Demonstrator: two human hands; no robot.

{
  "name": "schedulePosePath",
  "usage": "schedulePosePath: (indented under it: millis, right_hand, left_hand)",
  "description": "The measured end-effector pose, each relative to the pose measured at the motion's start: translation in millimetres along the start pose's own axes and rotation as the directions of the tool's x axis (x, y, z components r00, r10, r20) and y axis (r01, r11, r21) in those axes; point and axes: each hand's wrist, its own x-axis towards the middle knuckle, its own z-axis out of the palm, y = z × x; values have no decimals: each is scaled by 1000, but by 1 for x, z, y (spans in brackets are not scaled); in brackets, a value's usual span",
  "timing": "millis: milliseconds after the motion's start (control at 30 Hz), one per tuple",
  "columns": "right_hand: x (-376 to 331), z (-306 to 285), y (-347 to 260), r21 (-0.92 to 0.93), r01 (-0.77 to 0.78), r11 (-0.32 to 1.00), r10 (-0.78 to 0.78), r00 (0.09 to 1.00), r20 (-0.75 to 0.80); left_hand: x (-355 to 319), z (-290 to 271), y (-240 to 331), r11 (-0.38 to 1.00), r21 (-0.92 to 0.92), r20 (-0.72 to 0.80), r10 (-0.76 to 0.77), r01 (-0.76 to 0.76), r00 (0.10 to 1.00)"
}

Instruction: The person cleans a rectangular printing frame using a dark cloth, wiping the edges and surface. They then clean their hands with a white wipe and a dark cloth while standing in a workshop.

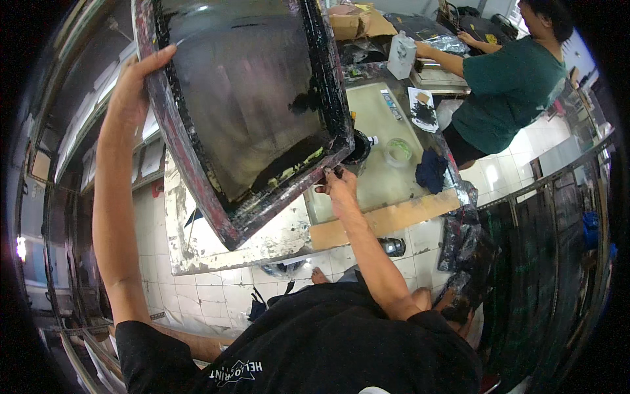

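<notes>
A large ink-stained printing screen frame (252,111) with dark mesh is held tilted up above the worktable (367,223). My left hand (134,85) grips its left rail, arm raised. My right hand (336,184) holds the frame's lower right corner, fingers smeared with black ink. Black ink pools along the bottom edge of the mesh. A black ink pot (359,146) sits on the table just behind that corner.
On the glass-topped table lie a tape roll (398,151), a dark blue rag (431,169) and a tube (391,104). Another person in a green shirt (505,85) works at the far end beside a white jug (401,56). The floor is white tile.
</notes>
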Motion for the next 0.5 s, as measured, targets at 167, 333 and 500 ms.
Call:
schedulePosePath:
  millis: [167,333,500]
  right_hand:
    - [2,6,4,109,7,994,-7,1000,-1]
    - [1,9,4,194,3,981,0,1000,-18]
    - [-7,-4,-3,173,-147,974,108,971,213]
  left_hand:
    - [31,27,24,995,16,123,97,-100,988]
    - [41,67,50,983,26,144,178,-184,973]
    - [79,61,55,829,317,226,405,-460,886]
